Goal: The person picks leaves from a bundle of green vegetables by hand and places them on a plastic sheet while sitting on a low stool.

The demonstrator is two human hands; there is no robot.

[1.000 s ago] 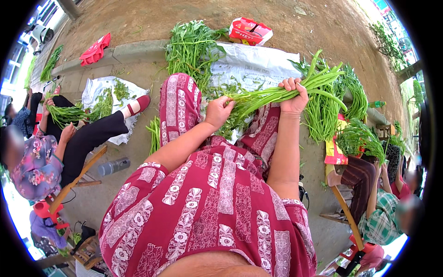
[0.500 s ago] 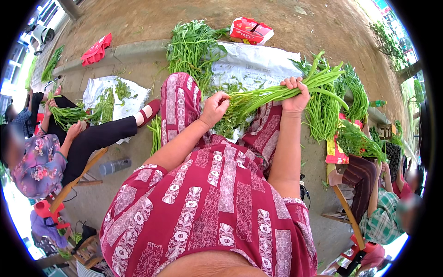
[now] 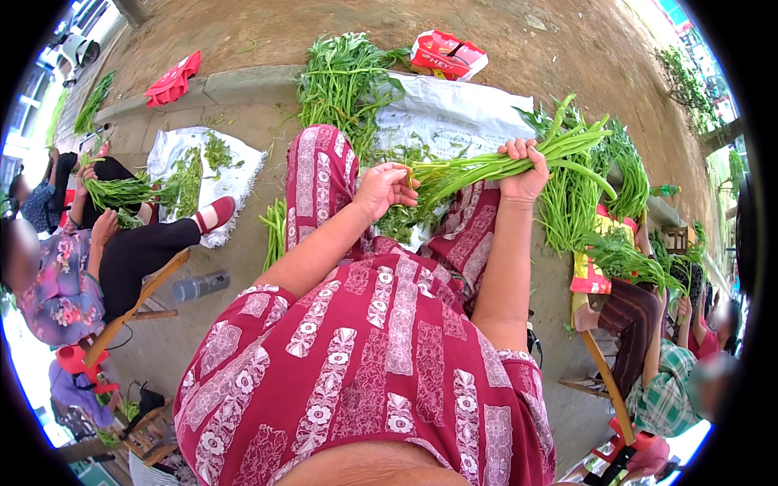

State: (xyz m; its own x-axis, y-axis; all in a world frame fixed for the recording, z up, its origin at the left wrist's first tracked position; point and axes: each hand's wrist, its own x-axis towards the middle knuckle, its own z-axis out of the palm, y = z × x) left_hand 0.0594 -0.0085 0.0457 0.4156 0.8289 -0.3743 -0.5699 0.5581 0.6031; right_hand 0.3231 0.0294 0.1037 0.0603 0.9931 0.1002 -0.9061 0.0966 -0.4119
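My right hand (image 3: 524,170) is closed around a thick bunch of water spinach (image 3: 478,168), long green stems held level above my lap. The thick stem ends point right and the thin leafy ends left. At the thin end, my left hand (image 3: 387,192) pinches a yellowish leaf (image 3: 411,178) between thumb and forefinger, its other fingers loosely curled. Below the bunch, picked leaves (image 3: 397,223) lie between my knees. A white sack (image 3: 454,113) is spread on the ground in front of me.
Leafy greens (image 3: 336,89) are heaped beyond my left knee, and bundled stems (image 3: 567,206) lie at the right. A red bag (image 3: 447,57) stands past the sack. People sit on both sides with greens. A plastic bottle (image 3: 200,286) lies at my left.
My left hand has shifted slightly right, its lower fingers loosening from a tighter pinch. My right hand still grips the bunch. The person at left has drawn a foot back.
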